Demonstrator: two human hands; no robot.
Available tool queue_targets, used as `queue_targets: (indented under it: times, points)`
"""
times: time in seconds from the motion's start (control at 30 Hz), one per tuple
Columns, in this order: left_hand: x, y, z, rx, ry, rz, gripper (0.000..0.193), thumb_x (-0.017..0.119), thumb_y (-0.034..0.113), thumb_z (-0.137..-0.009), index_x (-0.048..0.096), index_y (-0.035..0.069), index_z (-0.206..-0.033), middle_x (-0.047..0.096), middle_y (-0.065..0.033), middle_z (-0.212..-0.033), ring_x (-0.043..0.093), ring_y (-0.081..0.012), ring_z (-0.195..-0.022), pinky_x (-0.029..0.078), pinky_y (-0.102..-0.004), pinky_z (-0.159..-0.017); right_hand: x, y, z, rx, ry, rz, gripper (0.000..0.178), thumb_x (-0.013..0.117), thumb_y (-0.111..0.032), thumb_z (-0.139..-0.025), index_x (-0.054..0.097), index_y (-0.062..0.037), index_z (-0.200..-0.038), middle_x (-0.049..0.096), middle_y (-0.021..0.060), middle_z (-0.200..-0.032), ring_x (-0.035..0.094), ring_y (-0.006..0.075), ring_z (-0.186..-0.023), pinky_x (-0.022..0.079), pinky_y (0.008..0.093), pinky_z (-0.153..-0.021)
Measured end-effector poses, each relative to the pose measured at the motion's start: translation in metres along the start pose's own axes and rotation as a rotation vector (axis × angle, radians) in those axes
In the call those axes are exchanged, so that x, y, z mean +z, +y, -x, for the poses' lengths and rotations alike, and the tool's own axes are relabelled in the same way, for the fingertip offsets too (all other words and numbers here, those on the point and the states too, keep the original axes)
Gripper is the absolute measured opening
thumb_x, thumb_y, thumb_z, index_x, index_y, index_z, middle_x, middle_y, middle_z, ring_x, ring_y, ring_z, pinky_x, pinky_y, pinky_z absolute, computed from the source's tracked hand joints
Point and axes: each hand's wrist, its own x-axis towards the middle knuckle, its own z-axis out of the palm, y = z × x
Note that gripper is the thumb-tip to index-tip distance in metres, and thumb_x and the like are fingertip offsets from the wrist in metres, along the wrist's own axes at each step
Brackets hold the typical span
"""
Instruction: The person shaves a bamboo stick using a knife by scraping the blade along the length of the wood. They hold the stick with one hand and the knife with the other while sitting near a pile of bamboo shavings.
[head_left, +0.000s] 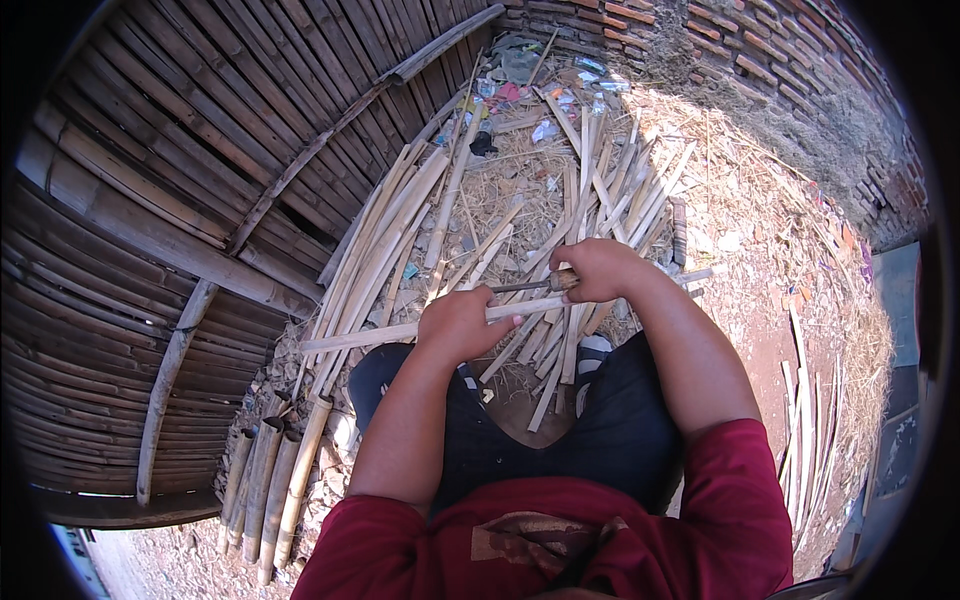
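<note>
Head view: the left hand (452, 326) is closed around a pale strip (372, 338), thumb along it. The right hand (597, 270) is curled round the wooden handle (563, 280) of a knife (520, 287), whose dark blade runs toward the left hand; whether its tip touches that hand, I cannot tell. The strip lies across and above the thighs, just nearer the body than the blade, its left end sticking out well past the left hand, its other end past the right wrist. Below and beyond the hands, a pile (622, 195) of loose strips spreads between the 2 legs. More long slats (385, 245) lie along the bamboo wall (215, 120) on the left. Thick poles (263, 485) lie near its foot. Litter (512, 92) is strewn in the far corner, near the brick wall (760, 55).
</note>
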Motion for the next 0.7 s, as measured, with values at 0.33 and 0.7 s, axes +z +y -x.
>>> queue_targets:
  times: [0.33,0.7]
  points:
    - [0.004,-0.001,-0.001,0.014,0.001,0.002,0.060,0.075,0.065,-0.085,0.075,0.010,-0.108,0.077,-0.0154,-0.093,0.074,-0.0373,-0.096,0.057,-0.0492,-0.085,0.002,-0.003,-0.001,-0.012,-0.006,-0.007,0.060,0.088,-0.036,-0.075,0.068,-0.0162,-0.128,0.076,0.0165,-0.099,0.073,0.0389,-0.100,0.056,0.0490,-0.087]
    - [-0.001,0.003,0.000,0.024,-0.047,-0.022,0.060,0.072,0.066,-0.087,0.074,0.009,-0.108,0.077,-0.0169,-0.099,0.074,-0.0374,-0.100,0.057,-0.0497,-0.087,0.003,-0.011,0.001,-0.044,-0.075,-0.009,0.061,0.088,-0.037,-0.076,0.069,-0.0164,-0.130,0.077,0.0156,-0.100,0.073,0.0384,-0.101,0.056,0.0478,-0.088]
